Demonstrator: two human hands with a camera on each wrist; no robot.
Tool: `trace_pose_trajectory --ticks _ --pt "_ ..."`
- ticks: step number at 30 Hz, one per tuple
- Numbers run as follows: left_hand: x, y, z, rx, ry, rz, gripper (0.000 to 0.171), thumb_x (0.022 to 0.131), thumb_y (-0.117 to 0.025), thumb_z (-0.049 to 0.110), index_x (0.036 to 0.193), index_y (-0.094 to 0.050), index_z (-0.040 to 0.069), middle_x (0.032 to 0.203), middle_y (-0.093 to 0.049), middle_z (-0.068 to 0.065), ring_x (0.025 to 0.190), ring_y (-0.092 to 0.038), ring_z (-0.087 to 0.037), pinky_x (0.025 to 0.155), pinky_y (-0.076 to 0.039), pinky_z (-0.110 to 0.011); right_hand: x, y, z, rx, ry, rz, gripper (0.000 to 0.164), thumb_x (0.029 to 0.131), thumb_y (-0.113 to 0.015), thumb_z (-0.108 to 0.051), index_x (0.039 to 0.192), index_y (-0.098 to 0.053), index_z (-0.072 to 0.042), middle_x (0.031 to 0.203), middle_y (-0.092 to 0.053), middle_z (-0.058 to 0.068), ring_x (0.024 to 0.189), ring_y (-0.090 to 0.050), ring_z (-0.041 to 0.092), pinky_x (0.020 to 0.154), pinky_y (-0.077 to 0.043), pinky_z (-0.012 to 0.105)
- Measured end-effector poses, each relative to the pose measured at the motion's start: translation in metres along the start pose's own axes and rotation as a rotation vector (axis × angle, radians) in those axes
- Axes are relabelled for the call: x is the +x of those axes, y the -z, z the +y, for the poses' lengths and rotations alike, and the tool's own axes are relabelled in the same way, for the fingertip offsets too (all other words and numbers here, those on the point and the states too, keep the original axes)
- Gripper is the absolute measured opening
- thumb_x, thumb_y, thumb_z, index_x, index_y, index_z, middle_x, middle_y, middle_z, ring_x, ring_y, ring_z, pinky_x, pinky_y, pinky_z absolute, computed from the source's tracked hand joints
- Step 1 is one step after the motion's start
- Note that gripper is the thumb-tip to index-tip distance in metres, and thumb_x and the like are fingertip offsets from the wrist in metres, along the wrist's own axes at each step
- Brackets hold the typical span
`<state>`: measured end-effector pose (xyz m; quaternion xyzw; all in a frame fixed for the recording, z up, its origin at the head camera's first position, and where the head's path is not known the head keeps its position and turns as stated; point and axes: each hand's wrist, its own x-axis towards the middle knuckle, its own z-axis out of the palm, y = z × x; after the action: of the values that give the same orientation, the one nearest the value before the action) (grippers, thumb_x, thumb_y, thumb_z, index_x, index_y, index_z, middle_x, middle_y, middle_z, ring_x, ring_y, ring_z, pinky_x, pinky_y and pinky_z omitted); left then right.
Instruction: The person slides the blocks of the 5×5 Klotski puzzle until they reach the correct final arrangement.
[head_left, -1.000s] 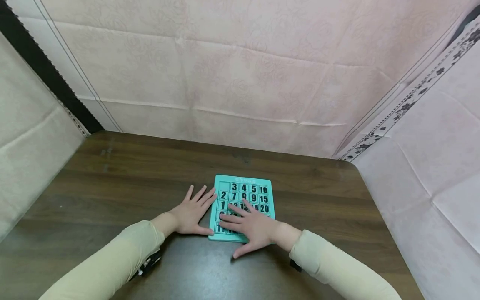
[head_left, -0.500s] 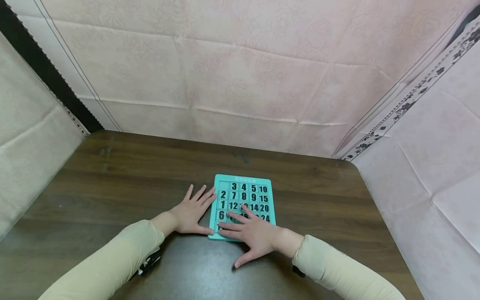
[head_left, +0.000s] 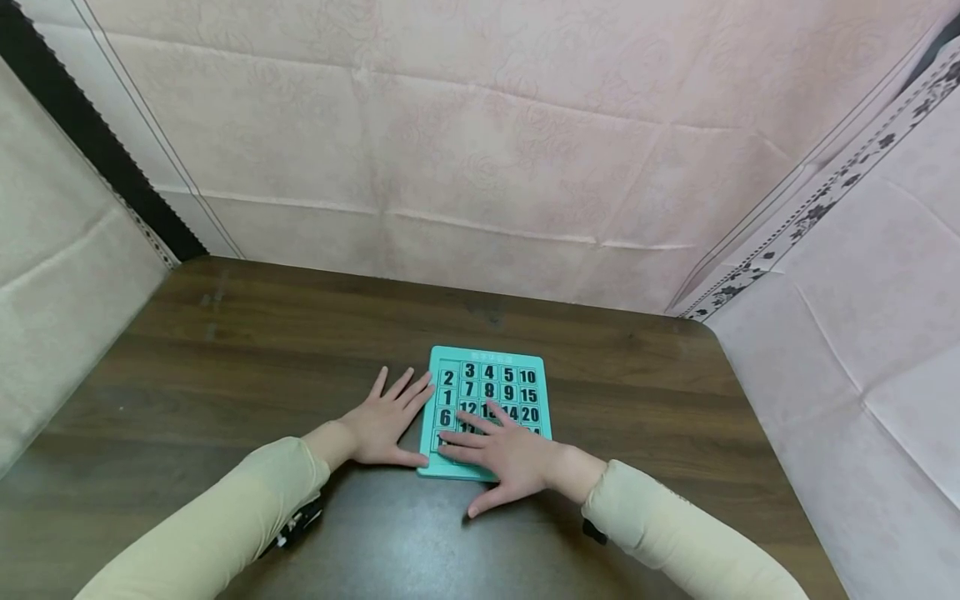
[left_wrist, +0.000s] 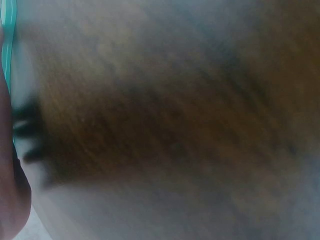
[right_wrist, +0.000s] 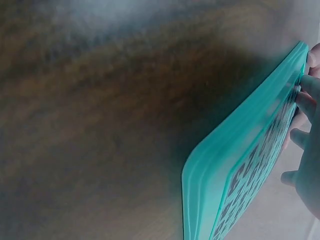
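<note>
A teal number slide puzzle [head_left: 489,382] lies flat on the wooden table, its black-numbered tiles set in a frame. The left hand [head_left: 384,423] is spread beside it, fingertips and thumb at its left edge. Over the lower part of the puzzle lies the right hand [head_left: 510,458], fingers extended across the tiles and thumb off the near edge. Several lower tiles are hidden beneath those fingers. The right wrist view shows the puzzle's frame [right_wrist: 215,165] from low down, with the right hand's fingers [right_wrist: 305,105] above the tiles. Only a sliver of the puzzle [left_wrist: 7,45] appears in the left wrist view.
The brown wooden table [head_left: 300,333] extends around the puzzle on all sides. Pale cloth [head_left: 480,167] hangs behind the table's far edge, and more cloth [head_left: 862,333] covers the right side. Both forearms wear light sleeves [head_left: 225,517].
The puzzle's left-column tiles have slid up one place, filling the gap at the top left. The right hand dipped toward the near edge, then moved back up. The left hand stayed put.
</note>
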<state>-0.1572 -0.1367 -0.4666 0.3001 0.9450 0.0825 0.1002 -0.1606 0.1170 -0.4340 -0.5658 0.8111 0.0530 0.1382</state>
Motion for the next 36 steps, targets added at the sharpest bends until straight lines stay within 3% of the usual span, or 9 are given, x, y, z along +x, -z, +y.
trace_pose_trajectory --ticks 18,27,36 --pt "0.000 0.000 -0.001 -0.006 0.000 -0.011 0.103 0.079 -0.045 0.076 0.151 -0.016 0.009 0.159 -0.007 -0.010 0.145 -0.006 -0.038 0.110 0.000 -0.064 0.003 0.002 0.012 0.044 -0.058 0.029 0.084 0.083 -0.044 -0.071 0.151 -0.017 -0.028 0.157 -0.018 -0.008 0.146 -0.011 0.022 0.114 -0.006 0.057" --pt "0.000 0.000 -0.001 -0.007 0.008 -0.007 0.104 0.077 -0.045 0.077 0.151 -0.016 0.009 0.159 -0.008 -0.009 0.145 -0.007 -0.037 0.110 0.000 -0.063 -0.025 -0.003 0.021 0.084 -0.146 0.047 0.085 0.082 -0.048 -0.069 0.150 -0.021 -0.026 0.157 -0.019 -0.005 0.146 -0.011 0.024 0.114 -0.006 0.057" --pt "0.000 0.000 0.000 -0.015 0.001 0.003 0.105 0.077 -0.047 0.076 0.150 -0.017 0.008 0.159 -0.008 -0.011 0.145 -0.006 -0.038 0.110 0.000 -0.064 -0.065 -0.019 0.026 0.129 -0.130 0.162 0.087 0.080 -0.058 -0.062 0.149 -0.026 -0.019 0.155 -0.026 0.002 0.144 -0.019 0.031 0.109 -0.011 0.064"
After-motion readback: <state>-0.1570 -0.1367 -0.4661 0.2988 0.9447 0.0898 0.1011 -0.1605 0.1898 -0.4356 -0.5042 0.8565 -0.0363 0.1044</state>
